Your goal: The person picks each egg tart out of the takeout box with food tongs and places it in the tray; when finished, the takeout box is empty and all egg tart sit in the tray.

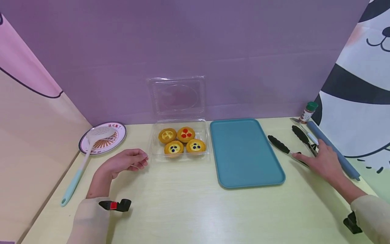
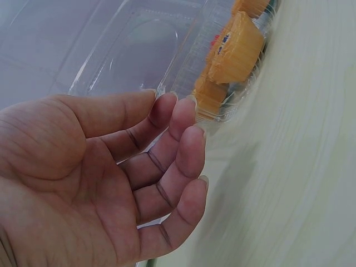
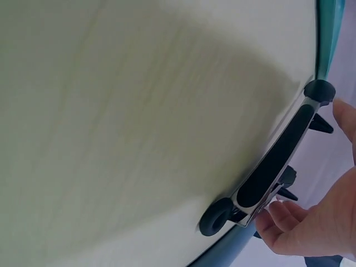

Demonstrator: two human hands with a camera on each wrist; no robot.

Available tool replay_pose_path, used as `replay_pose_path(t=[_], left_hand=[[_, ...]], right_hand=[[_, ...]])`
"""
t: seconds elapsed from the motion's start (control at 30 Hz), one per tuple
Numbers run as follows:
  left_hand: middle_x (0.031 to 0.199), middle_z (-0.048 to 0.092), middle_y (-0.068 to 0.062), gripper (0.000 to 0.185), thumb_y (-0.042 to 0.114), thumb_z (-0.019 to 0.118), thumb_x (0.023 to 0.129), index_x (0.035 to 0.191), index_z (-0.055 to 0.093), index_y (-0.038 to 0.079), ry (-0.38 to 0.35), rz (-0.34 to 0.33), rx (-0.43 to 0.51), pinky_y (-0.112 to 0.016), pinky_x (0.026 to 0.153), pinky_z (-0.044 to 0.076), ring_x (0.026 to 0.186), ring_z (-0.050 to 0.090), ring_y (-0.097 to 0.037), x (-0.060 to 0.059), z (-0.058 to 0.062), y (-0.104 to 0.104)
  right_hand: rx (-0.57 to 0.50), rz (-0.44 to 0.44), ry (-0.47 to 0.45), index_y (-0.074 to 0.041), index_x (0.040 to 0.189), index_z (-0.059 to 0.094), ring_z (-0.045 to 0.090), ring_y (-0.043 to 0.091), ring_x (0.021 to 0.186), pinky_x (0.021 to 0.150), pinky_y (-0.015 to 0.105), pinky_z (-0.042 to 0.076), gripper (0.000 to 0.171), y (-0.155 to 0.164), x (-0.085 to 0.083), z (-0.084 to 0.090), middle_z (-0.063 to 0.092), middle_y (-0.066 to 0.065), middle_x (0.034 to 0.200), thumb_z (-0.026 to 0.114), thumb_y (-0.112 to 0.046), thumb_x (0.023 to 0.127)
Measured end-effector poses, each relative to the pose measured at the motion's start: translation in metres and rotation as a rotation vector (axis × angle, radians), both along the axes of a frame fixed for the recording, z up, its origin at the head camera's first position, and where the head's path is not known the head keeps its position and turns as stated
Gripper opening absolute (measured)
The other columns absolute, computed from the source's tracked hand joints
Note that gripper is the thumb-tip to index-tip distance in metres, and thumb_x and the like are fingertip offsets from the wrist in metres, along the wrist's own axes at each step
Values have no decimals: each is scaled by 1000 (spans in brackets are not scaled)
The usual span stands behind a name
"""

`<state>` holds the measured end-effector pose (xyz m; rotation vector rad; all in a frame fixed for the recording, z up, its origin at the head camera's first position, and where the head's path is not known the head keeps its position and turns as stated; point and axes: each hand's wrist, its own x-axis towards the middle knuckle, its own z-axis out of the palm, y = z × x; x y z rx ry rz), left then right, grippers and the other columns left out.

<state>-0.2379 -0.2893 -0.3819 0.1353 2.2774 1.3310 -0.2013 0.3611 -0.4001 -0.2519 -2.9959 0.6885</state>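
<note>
A clear plastic box point(image 1: 179, 154) with its lid point(image 1: 176, 96) standing open holds several small fruit tarts point(image 1: 181, 140). My left hand point(image 1: 132, 162) rests on the table just left of the box, fingers loosely curled and holding nothing. The left wrist view shows this left hand point(image 2: 167, 144) relaxed, its fingertips close to the box wall point(image 2: 183, 67) and a tart point(image 2: 233, 47). Black-tipped metal tongs point(image 1: 278, 144) lie right of a teal tray point(image 1: 243, 173). My right hand point(image 1: 317, 157) lies over their handle end. In the right wrist view its fingertips point(image 3: 275, 214) touch the tongs point(image 3: 272, 161), thumb held apart.
A patterned plate point(image 1: 118, 130) at the left carries a white slotted spatula point(image 1: 86, 149), whose blue handle runs toward the front edge. A green-capped spice jar point(image 1: 307, 112) and a blue roll point(image 1: 335, 152) sit along the right wall. Purple backdrop behind.
</note>
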Motion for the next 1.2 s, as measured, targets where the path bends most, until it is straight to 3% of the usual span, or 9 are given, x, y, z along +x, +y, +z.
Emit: replay_pose_path(t=[0.17,0.3,0.6,1.03,1.2], left_hand=[[103,65,-7,38,30,52,105,121,57,-4,-3,0,-5,-33,85,53,94,61,-21,0,0,0],[103,65,-8,37,30,52,105,120,57,-3,-9,0,-4,-33,85,52,95,61,-22,0,0,0],[104,66,-9,37,30,53,104,120,57,-3,-15,10,2,-33,86,52,95,61,-23,0,0,0],[104,66,-9,37,29,54,104,120,57,-4,-13,7,2,-33,86,52,95,61,-23,0,1,0],[104,66,-10,38,30,54,104,120,57,-4,-13,9,1,-32,85,52,94,61,-22,0,1,0]], right_hand=[[9,9,-8,22,141,22,40,63,110,84,70,43,112,5,-3,-4,37,49,126,66,-64,86],[16,-6,3,23,133,30,40,61,105,81,67,42,106,6,-7,-7,39,46,120,67,-63,85],[18,-46,-6,25,131,33,31,62,112,87,67,35,106,3,-11,-9,37,46,121,69,-63,83],[-4,-75,-59,23,135,29,28,63,112,84,67,35,113,5,-12,-11,30,50,126,71,-66,80],[-9,-75,-39,21,135,29,28,63,112,83,66,33,110,4,-11,-13,31,49,126,70,-65,81]])
